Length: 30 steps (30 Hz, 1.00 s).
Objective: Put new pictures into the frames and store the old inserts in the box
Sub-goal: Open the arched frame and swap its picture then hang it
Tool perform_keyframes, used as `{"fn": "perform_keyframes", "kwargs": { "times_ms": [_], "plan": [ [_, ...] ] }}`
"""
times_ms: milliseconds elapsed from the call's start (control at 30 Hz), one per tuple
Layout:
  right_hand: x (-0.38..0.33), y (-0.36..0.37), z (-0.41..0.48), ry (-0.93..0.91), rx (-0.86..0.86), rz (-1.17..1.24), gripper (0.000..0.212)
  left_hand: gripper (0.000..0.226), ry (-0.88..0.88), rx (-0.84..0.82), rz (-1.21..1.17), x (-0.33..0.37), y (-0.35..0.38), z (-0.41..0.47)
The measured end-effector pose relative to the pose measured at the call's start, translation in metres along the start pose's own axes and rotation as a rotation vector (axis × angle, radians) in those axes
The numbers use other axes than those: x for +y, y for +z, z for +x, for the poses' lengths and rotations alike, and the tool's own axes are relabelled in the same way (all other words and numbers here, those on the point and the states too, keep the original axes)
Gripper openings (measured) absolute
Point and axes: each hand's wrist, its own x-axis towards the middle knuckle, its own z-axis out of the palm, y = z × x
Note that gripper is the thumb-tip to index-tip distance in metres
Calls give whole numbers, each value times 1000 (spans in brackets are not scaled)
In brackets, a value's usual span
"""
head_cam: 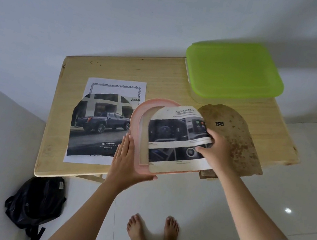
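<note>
While the left hand [125,160] is cupping the pink frame [139,121] from below above the table's [65,117] front edge, the right hand [216,150] is pinching the cut picture [171,140] against it, near the lidded box [233,69].

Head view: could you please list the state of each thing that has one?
Box: green lid on, closed.
Pink frame: held tilted by left hand, backing off.
Dashboard picture: pinched by right hand, over frame.
Brown backing board: flat on table.
Truck picture: flat.
</note>
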Motion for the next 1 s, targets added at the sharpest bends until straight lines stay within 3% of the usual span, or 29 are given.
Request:
{"fn": "perform_keyframes", "kwargs": {
  "times_ms": [233,333,467,633,867,1000],
  "plan": [
    [69,-64,16,71,147,-187,44,146,7,5,4,0,-1,2],
    [87,-74,17,155,253,-202,26,147,-1,2,7,0,0,1],
    [68,-53,3,85,305,-176,42,146,-7,15,-9,1,0,0],
    [47,6,-12,-259,90,-365,43,146,-23,26,-10,2,1,0],
    [85,-24,-5,-138,217,-500,46,145,-17,32,-13,3,1,0],
    [107,-54,15,-50,179,-485,50,144,-10,34,-15,4,0,0]
  ]
}}
